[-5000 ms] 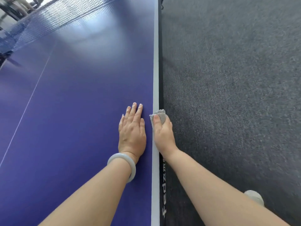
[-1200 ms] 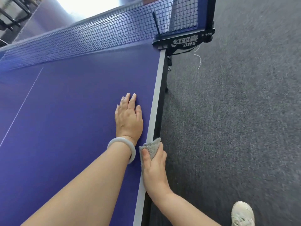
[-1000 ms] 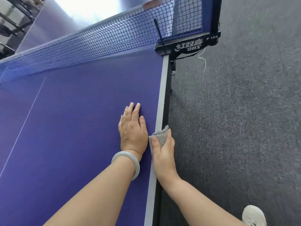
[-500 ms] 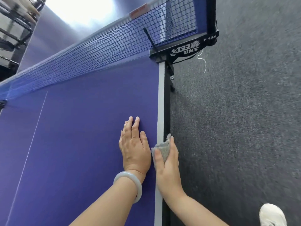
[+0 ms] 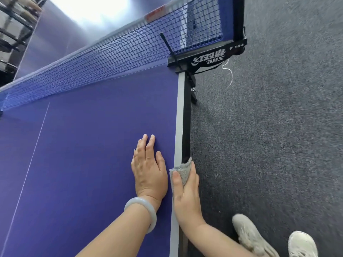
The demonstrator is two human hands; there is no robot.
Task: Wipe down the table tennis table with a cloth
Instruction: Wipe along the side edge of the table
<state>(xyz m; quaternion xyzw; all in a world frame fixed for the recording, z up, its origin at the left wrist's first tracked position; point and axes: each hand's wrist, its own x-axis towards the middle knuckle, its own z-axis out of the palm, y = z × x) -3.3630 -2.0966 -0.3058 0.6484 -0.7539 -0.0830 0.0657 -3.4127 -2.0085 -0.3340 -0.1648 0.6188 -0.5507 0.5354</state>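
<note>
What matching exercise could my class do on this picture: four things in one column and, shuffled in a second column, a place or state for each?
Column one
1. left hand
2. cloth
3. bangle
4. net bracket

Column two
a. round a wrist
b. gripped by the right hand at the white side edge
c. flat on the blue table
d. clamped at the end of the net

Pairs: 1-c, 2-b, 3-a, 4-d
</note>
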